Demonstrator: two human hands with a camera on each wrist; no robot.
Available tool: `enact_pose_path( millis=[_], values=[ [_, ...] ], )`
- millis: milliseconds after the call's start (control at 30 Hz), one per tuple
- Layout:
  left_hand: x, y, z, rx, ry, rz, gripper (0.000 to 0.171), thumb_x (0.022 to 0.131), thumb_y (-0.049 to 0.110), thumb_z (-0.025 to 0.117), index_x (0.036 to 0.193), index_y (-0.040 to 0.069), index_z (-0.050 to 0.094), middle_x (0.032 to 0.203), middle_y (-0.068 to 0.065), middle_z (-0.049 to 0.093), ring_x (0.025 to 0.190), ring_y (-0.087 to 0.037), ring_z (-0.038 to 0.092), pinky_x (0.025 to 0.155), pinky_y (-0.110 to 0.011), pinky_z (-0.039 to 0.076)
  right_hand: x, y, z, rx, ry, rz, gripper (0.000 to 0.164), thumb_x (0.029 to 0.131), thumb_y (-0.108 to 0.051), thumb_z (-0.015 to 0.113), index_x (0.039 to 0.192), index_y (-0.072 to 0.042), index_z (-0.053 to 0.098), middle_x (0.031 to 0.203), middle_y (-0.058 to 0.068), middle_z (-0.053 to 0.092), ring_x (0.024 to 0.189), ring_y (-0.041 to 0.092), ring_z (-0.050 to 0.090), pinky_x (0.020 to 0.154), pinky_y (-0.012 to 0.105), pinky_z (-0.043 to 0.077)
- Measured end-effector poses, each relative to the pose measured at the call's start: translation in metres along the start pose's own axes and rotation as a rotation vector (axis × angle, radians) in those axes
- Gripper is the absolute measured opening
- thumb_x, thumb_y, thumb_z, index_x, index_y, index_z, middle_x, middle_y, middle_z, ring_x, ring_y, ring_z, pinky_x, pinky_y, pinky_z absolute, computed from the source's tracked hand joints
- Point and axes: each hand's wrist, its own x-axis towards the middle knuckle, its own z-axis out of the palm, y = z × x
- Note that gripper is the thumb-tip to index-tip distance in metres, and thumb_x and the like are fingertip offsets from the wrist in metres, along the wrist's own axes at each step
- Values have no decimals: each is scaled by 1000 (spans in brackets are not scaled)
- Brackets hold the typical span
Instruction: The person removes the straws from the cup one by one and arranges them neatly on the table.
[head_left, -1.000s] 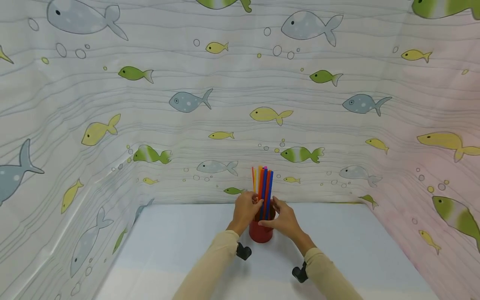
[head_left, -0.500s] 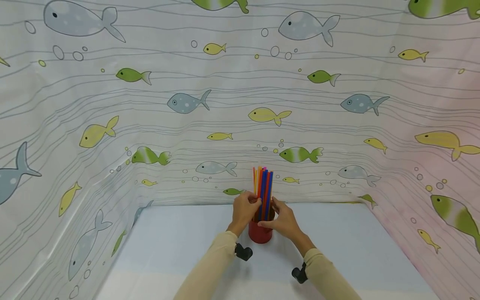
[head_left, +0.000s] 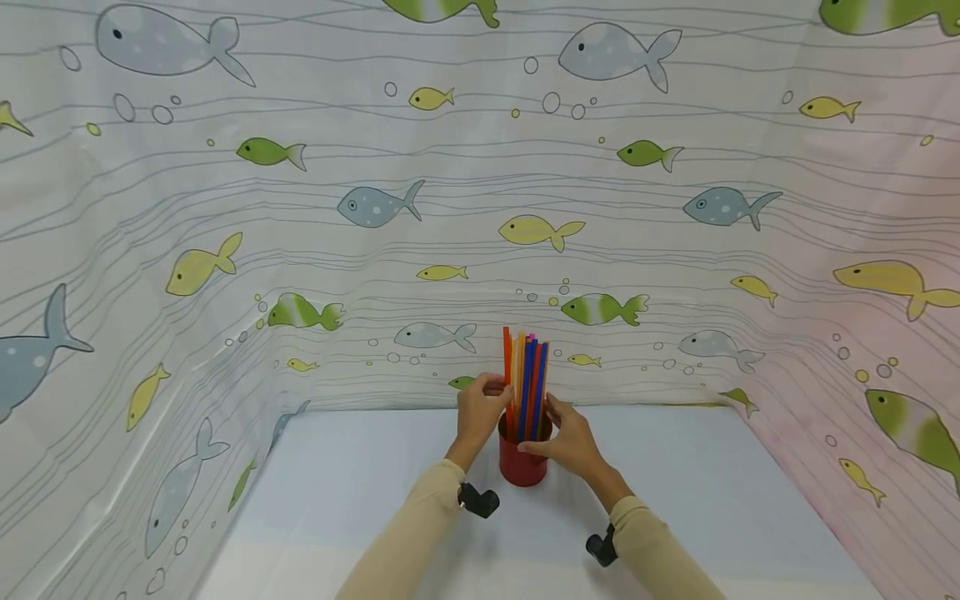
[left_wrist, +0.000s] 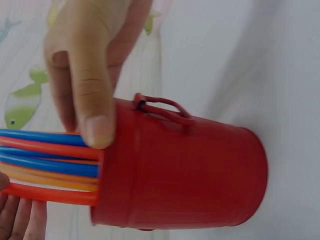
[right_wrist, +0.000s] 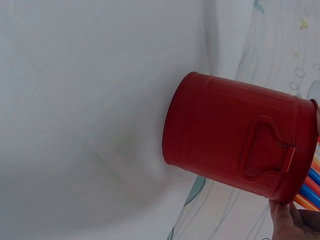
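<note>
A red metal bucket (head_left: pixel 522 461) with a wire side handle (right_wrist: pixel 262 150) stands upright on the white table. A bundle of blue, orange and red plastic straws (left_wrist: pixel 50 155) sticks up out of it. My left hand (head_left: pixel 480 410) is at the left side of the bundle, pinching a red-orange straw (head_left: pixel 507 354) that stands a little higher than its neighbours. From the right, my right hand (head_left: pixel 567 442) holds the bucket's rim, its thumb (left_wrist: pixel 97 125) over the edge beside the straws.
A white table surface (head_left: pixel 360 500) spreads around the bucket. Behind and at both sides hangs a fish-patterned sheet (head_left: pixel 480 300). Black wrist cameras (head_left: pixel 478 502) are worn at both sleeves.
My left hand has shifted up and to the left, and the red-orange straw in its fingers now stands higher and apart from the bundle. The right hand and bucket stay put.
</note>
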Motion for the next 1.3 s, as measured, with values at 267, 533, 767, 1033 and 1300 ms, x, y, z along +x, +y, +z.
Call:
enact_pose_path(
  millis=[267, 533, 767, 1033, 1300],
  values=[
    [21, 19, -18, 13, 63, 106, 13, 86, 15, 75, 96, 7, 73, 87, -2, 73, 78, -14, 69, 70, -32, 57, 0, 0, 1, -14, 1, 8, 110, 65, -32, 92, 151, -2, 32, 144, 15, 48, 131, 32, 47, 102, 45, 41],
    [43, 42, -44, -17, 112, 168, 19, 89, 20, 73, 101, 6, 73, 91, -2, 73, 82, -14, 69, 73, -33, 57, -1, -2, 0, -16, -4, 20, 109, 66, -31, 92, 151, -1, 31, 145, 15, 47, 133, 33, 45, 101, 45, 42],
    [51, 48, -69, -59, 146, 121, 17, 89, 16, 73, 100, 4, 72, 92, -5, 73, 83, -17, 69, 73, -32, 57, 0, -1, 1, -8, -10, 18, 109, 66, -30, 92, 151, 0, 30, 146, 16, 45, 134, 33, 43, 102, 46, 41],
    [32, 12, -78, -28, 126, -1, 19, 89, 18, 73, 101, 4, 74, 90, -6, 74, 80, -18, 70, 68, -26, 57, -2, -2, -1, -13, -6, 23, 111, 64, -31, 93, 151, -1, 30, 145, 16, 46, 133, 33, 44, 102, 45, 41],
    [1, -26, -78, -66, 80, -158, 17, 88, 12, 73, 101, 2, 74, 89, -9, 73, 76, -20, 71, 65, -25, 57, -1, -1, -2, -5, -12, 16, 112, 64, -33, 93, 151, -1, 30, 145, 16, 46, 134, 33, 44, 102, 45, 41]
  ],
)
